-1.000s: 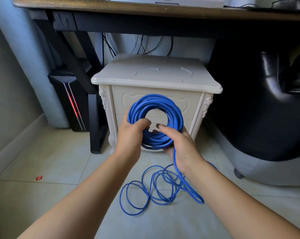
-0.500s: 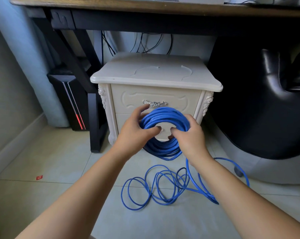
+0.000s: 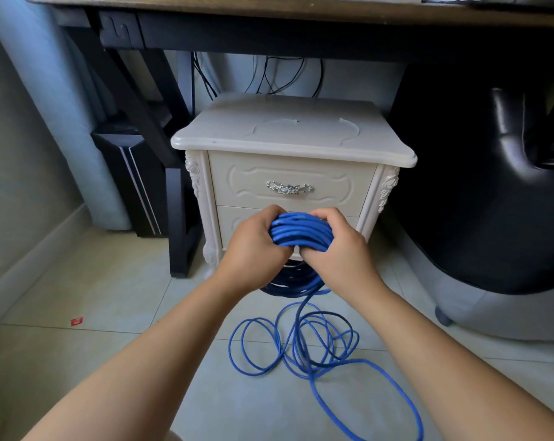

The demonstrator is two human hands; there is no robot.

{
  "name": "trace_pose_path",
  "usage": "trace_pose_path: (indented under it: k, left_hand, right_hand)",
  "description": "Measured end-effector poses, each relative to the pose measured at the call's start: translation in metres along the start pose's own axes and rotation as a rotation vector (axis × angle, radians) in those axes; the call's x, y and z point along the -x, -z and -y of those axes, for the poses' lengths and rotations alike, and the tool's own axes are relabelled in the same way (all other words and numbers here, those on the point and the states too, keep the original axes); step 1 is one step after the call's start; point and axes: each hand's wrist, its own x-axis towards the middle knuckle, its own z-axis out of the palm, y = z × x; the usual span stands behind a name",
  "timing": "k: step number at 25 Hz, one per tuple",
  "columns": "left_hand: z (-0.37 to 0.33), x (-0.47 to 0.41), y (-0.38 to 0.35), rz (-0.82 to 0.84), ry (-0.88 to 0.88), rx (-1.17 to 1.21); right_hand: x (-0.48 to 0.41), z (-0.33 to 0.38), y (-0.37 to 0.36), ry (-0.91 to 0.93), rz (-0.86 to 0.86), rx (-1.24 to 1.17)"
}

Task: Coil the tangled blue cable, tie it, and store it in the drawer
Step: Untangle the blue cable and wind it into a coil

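Note:
A thick coil of blue cable (image 3: 301, 232) is held in front of the lower drawer of a cream nightstand (image 3: 291, 144). My left hand (image 3: 253, 246) grips the coil's left side, fingers curled over it. On the coil's right side my right hand (image 3: 339, 246) grips it the same way. The coil's lower part (image 3: 291, 281) hangs in shadow below my hands. From it a loose tangle of blue cable (image 3: 294, 342) runs down onto the tiled floor, with one long strand trailing to the bottom right. The upper drawer (image 3: 247, 183), with a silver handle (image 3: 289, 188), is closed.
A dark wooden desk (image 3: 301, 11) spans the top, with black cables hanging behind the nightstand. A black computer tower (image 3: 135, 183) stands to the left. A black chair (image 3: 492, 186) fills the right side. A small red scrap (image 3: 77, 321) lies on the floor at left.
The coil has tipped from facing me to nearly edge-on and dropped lower, uncovering the drawer handle. Both hands have closed in on its top. The loose strand now trails to the bottom right.

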Motion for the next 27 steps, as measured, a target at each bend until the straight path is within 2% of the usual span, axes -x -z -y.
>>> trace_pose_path:
  k: [8,10,13,18,21,25,27]
  left_hand:
    - [-0.008,-0.001,-0.007,-0.247,0.332,0.599]
    - [-0.007,-0.001,-0.008,-0.280,0.392,0.761]
    - [-0.002,0.003,-0.016,-0.189,0.426,0.840]
    - [0.004,0.000,-0.007,-0.008,0.443,0.671]
    - [0.001,0.000,0.000,-0.012,0.249,0.562]
    - [0.005,0.001,0.005,0.013,-0.054,0.052]
    - [0.008,0.002,0.004,0.078,-0.109,-0.114]
  right_hand:
    - [0.003,-0.002,-0.010,-0.340,-0.018,-0.743]
    - [0.005,-0.001,-0.015,-0.413,0.004,-0.838]
    - [0.001,-0.001,-0.013,-0.431,-0.056,-0.835]
    - [-0.008,-0.003,-0.003,-0.299,-0.131,-0.554]
    - [-0.009,-0.001,0.001,-0.215,-0.087,-0.390]
    - [-0.003,0.000,0.001,-0.129,0.018,-0.160]
    - [0.000,0.001,-0.001,-0.081,0.054,-0.076]
